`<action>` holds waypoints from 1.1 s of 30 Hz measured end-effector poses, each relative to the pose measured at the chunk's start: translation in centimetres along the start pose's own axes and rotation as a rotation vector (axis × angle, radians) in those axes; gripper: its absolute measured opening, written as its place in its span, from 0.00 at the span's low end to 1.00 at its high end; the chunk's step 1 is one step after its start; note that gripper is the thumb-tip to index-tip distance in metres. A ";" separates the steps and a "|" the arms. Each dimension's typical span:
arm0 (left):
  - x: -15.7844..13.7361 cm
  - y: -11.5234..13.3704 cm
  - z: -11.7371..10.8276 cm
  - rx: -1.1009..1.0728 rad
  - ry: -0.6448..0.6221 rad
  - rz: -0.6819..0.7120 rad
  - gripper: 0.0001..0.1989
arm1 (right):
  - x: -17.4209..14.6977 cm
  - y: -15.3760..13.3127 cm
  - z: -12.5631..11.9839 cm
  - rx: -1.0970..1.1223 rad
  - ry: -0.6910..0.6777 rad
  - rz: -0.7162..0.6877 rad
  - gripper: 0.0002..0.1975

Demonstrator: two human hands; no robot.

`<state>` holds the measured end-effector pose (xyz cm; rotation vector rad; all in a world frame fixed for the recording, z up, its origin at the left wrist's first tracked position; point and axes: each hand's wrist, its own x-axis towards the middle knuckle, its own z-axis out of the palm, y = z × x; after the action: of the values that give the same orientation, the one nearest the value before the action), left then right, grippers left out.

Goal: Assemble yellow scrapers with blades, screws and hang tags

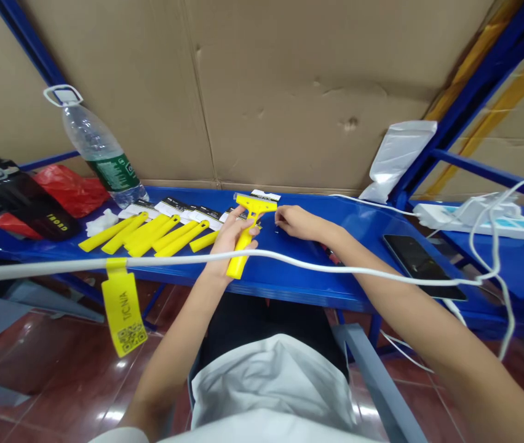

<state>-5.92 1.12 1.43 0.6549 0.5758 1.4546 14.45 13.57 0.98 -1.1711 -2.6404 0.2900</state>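
Note:
My left hand (pixel 229 237) is wrapped round the handle of a yellow scraper (pixel 240 255), its wide head pointing away from me. Just right of that head, my right hand (pixel 296 223) is closed with its fingertips pressed together low over the blue table; what they pinch, if anything, is too small to make out. A black-and-white card (pixel 264 195) lies behind the scraper head. To the left, several more yellow scrapers (pixel 151 234) lie in a slanted row, their handles towards me and black-and-white cards (pixel 172 208) at their far ends.
A white cable (pixel 336 266) crosses the view in front of my forearms, with a yellow tag (pixel 123 311) hanging from it. Left stand a plastic bottle (pixel 100 147), a black flask (pixel 31 200) and a red bag (pixel 71 187). A phone (pixel 421 264) and power strip (pixel 488 220) are right.

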 end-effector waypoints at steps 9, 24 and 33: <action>-0.2 0.4 0.0 0.024 -0.017 -0.021 0.27 | -0.1 0.0 0.0 -0.005 -0.012 -0.053 0.09; -0.2 0.6 0.2 -0.006 -0.024 -0.033 0.28 | -0.2 0.0 0.5 -0.018 -0.031 -0.105 0.08; -0.1 0.8 0.1 -0.014 -0.019 -0.032 0.25 | -0.2 0.0 0.1 -0.009 -0.021 -0.074 0.08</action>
<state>-6.41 1.01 2.06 0.6451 0.5581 1.4201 14.49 13.41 0.85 -1.0753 -2.6988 0.2793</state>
